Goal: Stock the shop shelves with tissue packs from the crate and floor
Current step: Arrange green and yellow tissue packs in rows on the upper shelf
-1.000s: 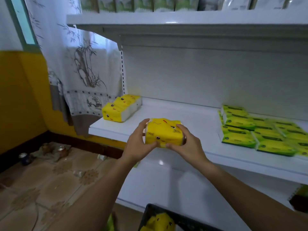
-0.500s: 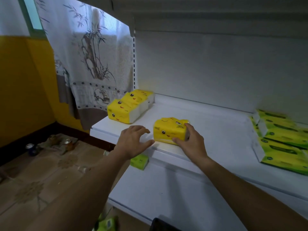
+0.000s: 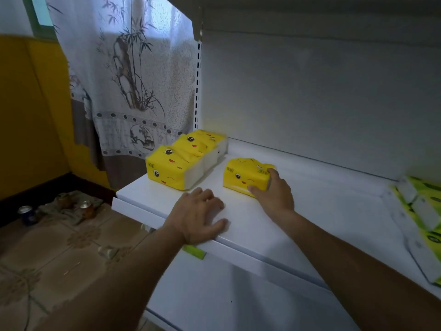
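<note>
A yellow tissue pack (image 3: 243, 174) with cartoon faces lies on the white shelf (image 3: 322, 211), right of a row of similar yellow packs (image 3: 181, 161) at the shelf's left end. My right hand (image 3: 274, 194) grips its right end, thumb at the front edge and fingers over the top. My left hand (image 3: 198, 216) rests flat on the shelf near the front edge, holding nothing. The crate is out of view.
Green tissue packs (image 3: 422, 211) lie at the shelf's right side. A green pack (image 3: 194, 252) shows just under the shelf's front lip. A patterned curtain (image 3: 133, 87) hangs at the left. Cans (image 3: 26, 212) and rags sit on the tiled floor by the yellow wall.
The yellow pack has gone from held in both hands in front of the shelf to lying on it. My left hand let go and now rests on the shelf; the right hand slid the pack deeper.
</note>
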{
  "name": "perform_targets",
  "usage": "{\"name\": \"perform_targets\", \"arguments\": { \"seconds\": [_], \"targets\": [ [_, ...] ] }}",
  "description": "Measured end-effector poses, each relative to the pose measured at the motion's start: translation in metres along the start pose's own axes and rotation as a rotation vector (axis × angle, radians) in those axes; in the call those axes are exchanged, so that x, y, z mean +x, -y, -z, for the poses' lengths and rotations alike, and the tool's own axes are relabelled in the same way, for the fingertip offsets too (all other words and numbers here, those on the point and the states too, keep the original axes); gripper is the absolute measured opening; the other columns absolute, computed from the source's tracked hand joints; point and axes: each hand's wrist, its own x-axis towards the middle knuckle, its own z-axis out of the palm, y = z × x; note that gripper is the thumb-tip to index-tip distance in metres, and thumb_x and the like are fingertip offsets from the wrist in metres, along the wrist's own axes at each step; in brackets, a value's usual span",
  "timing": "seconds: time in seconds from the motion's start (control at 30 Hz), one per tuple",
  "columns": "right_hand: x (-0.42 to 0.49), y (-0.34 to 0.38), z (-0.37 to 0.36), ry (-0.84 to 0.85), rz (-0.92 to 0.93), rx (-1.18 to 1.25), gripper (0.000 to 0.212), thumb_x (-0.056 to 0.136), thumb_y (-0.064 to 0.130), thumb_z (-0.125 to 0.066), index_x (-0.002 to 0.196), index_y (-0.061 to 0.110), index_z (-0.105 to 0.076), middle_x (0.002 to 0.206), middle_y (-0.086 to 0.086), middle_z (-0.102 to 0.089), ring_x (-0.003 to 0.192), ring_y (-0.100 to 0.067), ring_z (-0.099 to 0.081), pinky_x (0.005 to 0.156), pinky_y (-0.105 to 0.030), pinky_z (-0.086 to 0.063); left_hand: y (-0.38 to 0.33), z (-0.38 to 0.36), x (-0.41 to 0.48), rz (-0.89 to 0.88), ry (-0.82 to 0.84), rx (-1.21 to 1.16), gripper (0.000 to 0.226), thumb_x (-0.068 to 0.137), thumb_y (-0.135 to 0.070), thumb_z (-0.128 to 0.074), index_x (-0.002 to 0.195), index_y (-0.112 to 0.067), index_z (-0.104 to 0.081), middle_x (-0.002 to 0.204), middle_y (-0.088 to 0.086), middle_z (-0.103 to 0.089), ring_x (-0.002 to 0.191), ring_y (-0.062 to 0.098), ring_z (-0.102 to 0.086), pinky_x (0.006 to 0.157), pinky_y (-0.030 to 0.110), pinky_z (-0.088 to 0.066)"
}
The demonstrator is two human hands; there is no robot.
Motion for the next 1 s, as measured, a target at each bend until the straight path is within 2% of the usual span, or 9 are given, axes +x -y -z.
{"name": "perform_targets", "arguments": {
  "seconds": [0.07, 0.23, 0.43, 0.67, 0.73, 0.83, 0.87, 0.97, 1.0],
  "targets": [
    [0.012, 0.002, -0.004, -0.032, -0.02, -0.052, 0.069, 0.08, 0.045, -0.066, 0.138, 0.022, -0.037, 0.123, -0.018, -0.048, 0.117, -0.037, -0.046, 0.095, -0.042, -0.043, 0.01, 0.006, 0.017, -0.041, 0.102, 0.043, 0.077, 0.067, -0.07, -0.019, 0.115, -0.027, -0.061, 0.11, -0.002, -0.06, 0.101, 0.018, -0.053, 0.08, 0.027, -0.03],
    [0.035, 0.011, -0.016, -0.058, -0.127, 0.142, 0.063, 0.084, 0.03, -0.068, 0.138, 0.02, -0.037, 0.125, -0.017, -0.036, 0.107, -0.038, -0.054, 0.086, -0.034, -0.045, 0.021, -0.01, 0.019, -0.028, 0.049, -0.084, 0.075, 0.066, -0.067, -0.03, 0.119, -0.026, -0.061, 0.117, -0.001, -0.059, 0.105, 0.018, -0.049, 0.087, 0.03, -0.039],
    [0.057, 0.026, -0.031, -0.082, -0.172, 0.275, 0.066, 0.091, 0.014, -0.054, 0.148, 0.026, -0.021, 0.138, -0.016, -0.041, 0.124, -0.033, -0.045, 0.095, -0.035, -0.04, 0.023, -0.013, 0.016, -0.069, -0.024, -0.076, 0.065, 0.071, -0.062, -0.039, 0.113, -0.021, -0.067, 0.111, 0.0, -0.065, 0.098, 0.019, -0.057, 0.08, 0.028, -0.043],
    [0.07, 0.022, -0.037, -0.052, -0.125, 0.264, 0.063, 0.094, 0.012, -0.048, 0.149, 0.025, -0.019, 0.137, -0.013, -0.048, 0.123, -0.033, -0.047, 0.099, -0.037, -0.041, 0.02, -0.011, 0.015, -0.026, -0.021, -0.1, 0.07, 0.069, -0.066, -0.035, 0.117, -0.025, -0.065, 0.117, -0.004, -0.063, 0.105, 0.013, -0.054, 0.082, 0.025, -0.042],
    [0.073, 0.021, -0.038, -0.039, -0.139, 0.325, 0.064, 0.094, 0.009, -0.043, 0.15, 0.027, -0.016, 0.141, -0.012, -0.045, 0.123, -0.032, -0.047, 0.091, -0.033, -0.043, 0.021, -0.012, 0.015, -0.027, -0.024, -0.105, 0.07, 0.069, -0.067, -0.035, 0.117, -0.025, -0.064, 0.117, -0.005, -0.063, 0.106, 0.012, -0.054, 0.082, 0.024, -0.041],
    [0.071, 0.02, -0.04, -0.005, -0.157, 0.431, 0.066, 0.092, 0.004, -0.035, 0.15, 0.029, -0.013, 0.147, -0.006, -0.038, 0.119, -0.027, -0.049, 0.063, -0.023, -0.041, 0.022, -0.012, 0.015, -0.016, -0.027, -0.116, 0.069, 0.069, -0.067, -0.035, 0.117, -0.027, -0.064, 0.118, -0.007, -0.062, 0.108, 0.011, -0.053, 0.084, 0.023, -0.041],
    [0.069, 0.021, -0.039, 0.006, -0.159, 0.448, 0.066, 0.092, 0.004, -0.033, 0.15, 0.028, -0.013, 0.148, -0.005, -0.038, 0.121, -0.026, -0.048, 0.065, -0.021, -0.04, 0.022, -0.012, 0.015, -0.013, -0.027, -0.121, 0.069, 0.068, -0.067, -0.035, 0.116, -0.028, -0.064, 0.118, -0.007, -0.062, 0.109, 0.01, -0.053, 0.084, 0.023, -0.041],
    [0.063, 0.022, -0.036, 0.059, -0.168, 0.443, 0.061, 0.093, 0.008, -0.032, 0.15, 0.024, -0.017, 0.148, -0.005, -0.037, 0.129, -0.028, -0.041, 0.088, -0.026, -0.036, 0.022, -0.01, 0.016, -0.004, -0.026, -0.12, 0.068, 0.068, -0.068, -0.036, 0.114, -0.028, -0.066, 0.117, -0.007, -0.063, 0.109, 0.011, -0.054, 0.084, 0.023, -0.041],
    [0.058, 0.022, -0.032, 0.082, -0.162, 0.434, 0.06, 0.093, 0.008, -0.033, 0.149, 0.024, -0.017, 0.148, -0.006, -0.036, 0.13, -0.028, -0.039, 0.088, -0.026, -0.034, 0.021, -0.009, 0.016, 0.012, -0.028, -0.119, 0.07, 0.067, -0.069, -0.036, 0.113, -0.027, -0.066, 0.116, -0.006, -0.063, 0.108, 0.011, -0.055, 0.084, 0.023, -0.041]
  ]
}}
